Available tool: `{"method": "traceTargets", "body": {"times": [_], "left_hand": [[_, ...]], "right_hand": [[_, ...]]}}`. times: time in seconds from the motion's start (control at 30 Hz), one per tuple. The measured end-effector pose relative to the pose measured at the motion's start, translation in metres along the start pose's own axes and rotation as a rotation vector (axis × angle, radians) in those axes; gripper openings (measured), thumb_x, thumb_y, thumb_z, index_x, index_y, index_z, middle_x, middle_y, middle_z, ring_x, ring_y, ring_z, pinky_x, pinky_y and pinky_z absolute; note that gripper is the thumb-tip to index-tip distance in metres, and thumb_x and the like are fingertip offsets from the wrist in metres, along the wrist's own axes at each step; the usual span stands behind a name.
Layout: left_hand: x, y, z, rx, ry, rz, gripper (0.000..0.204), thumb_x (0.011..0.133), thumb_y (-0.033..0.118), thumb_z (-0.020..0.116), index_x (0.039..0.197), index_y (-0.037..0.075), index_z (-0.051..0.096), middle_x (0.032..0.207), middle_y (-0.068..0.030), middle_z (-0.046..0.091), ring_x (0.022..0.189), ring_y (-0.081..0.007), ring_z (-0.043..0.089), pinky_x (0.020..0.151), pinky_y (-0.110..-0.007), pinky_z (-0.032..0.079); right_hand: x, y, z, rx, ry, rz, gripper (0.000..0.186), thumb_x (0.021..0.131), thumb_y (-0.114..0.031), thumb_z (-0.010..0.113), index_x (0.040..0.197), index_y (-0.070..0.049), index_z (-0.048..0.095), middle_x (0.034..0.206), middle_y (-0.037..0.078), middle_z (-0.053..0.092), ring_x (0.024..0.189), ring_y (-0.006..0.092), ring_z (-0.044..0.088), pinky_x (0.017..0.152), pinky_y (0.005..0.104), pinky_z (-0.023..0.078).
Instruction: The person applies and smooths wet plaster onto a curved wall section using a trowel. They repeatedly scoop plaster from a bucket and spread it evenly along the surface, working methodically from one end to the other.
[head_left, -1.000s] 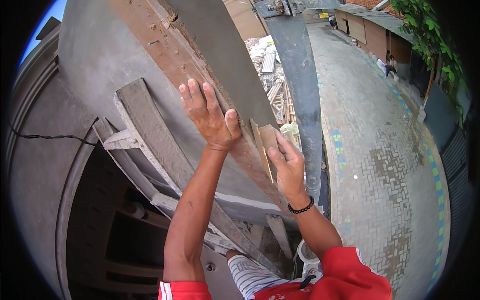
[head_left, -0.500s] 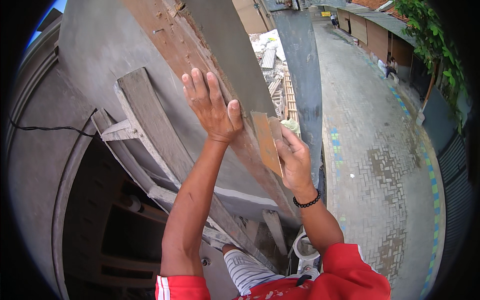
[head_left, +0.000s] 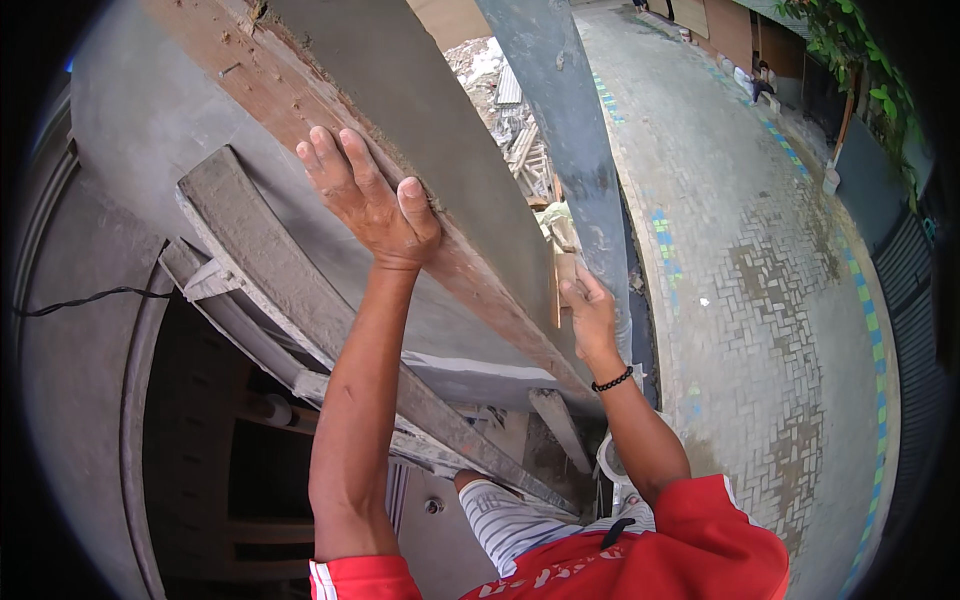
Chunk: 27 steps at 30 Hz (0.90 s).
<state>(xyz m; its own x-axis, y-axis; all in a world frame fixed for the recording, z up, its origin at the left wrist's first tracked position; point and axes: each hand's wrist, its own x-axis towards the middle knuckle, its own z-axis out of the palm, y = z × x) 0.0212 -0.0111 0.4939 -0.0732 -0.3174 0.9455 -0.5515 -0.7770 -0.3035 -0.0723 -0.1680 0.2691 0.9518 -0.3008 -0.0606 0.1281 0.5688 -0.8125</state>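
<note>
A long reddish-brown wooden plank (head_left: 265, 85) slants along the edge of a grey plastered wall, a nail sticking out near its top. My left hand (head_left: 375, 210) lies open on it, fingers stretched out and the thumb by the plank's right edge. To the right of the plank runs a smooth grey band of plaster (head_left: 400, 90). My right hand (head_left: 592, 318) is closed round a wooden plastering float (head_left: 557, 285), now seen nearly edge-on beside the lower end of that band. Its far face is hidden.
A bare wooden ladder-like frame (head_left: 265, 245) leans by the wall on the left, near a black cable (head_left: 90, 298). A blue-grey upright panel (head_left: 565, 110) stands beyond my right hand. Far below lies a paved lane (head_left: 740, 400), with a person (head_left: 765, 82) sitting along it. A white bucket (head_left: 608, 455) is below.
My view has shifted. The float has moved off the plank's edge to the far side of the plaster band and turned from face-on to nearly edge-on. My left hand stays on the plank.
</note>
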Motion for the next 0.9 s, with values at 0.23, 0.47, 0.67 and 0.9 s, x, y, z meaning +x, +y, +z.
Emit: {"method": "traceTargets", "body": {"times": [0.23,0.47,0.67,0.9], "left_hand": [[0.0,-0.003,-0.005,0.032,-0.023,0.035,0.067,0.1,0.043,0.025,0.15,-0.002,0.022,0.157,-0.0227,0.016,0.145,-0.0411,0.012,0.117,-0.053,0.011],[0.002,0.004,0.002,0.009,-0.014,0.025,0.069,0.099,0.047,0.025,0.151,0.001,0.022,0.156,-0.0234,0.017,0.144,-0.0429,0.013,0.116,-0.054,0.011],[0.003,0.001,-0.003,0.072,-0.058,0.015,0.071,0.1,0.05,0.019,0.151,0.0,0.017,0.156,-0.0213,0.014,0.146,-0.0377,0.01,0.117,-0.051,0.01],[-0.001,0.001,-0.004,0.073,-0.07,0.008,0.074,0.1,0.051,0.019,0.15,-0.003,0.018,0.156,-0.0236,0.012,0.147,-0.0365,0.008,0.118,-0.05,0.01]], "right_hand": [[-0.04,0.003,0.036,-0.309,-0.061,-0.367,0.047,0.093,-0.016,0.063,0.133,0.006,0.051,0.12,0.019,0.063,0.109,0.0206,0.06,0.094,0.0326,0.047],[-0.019,0.015,0.011,-0.155,0.159,-0.295,0.049,0.092,-0.017,0.063,0.133,0.008,0.05,0.126,0.021,0.061,0.117,0.0243,0.058,0.098,0.034,0.044],[-0.021,-0.009,0.046,-0.269,0.005,-0.37,0.049,0.091,-0.018,0.063,0.132,0.007,0.051,0.128,0.02,0.06,0.119,0.0249,0.057,0.1,0.0344,0.042],[-0.064,0.024,0.005,-0.071,0.12,-0.272,0.05,0.093,-0.019,0.062,0.133,0.008,0.049,0.118,0.02,0.064,0.113,0.0199,0.059,0.093,0.0326,0.047]]}}
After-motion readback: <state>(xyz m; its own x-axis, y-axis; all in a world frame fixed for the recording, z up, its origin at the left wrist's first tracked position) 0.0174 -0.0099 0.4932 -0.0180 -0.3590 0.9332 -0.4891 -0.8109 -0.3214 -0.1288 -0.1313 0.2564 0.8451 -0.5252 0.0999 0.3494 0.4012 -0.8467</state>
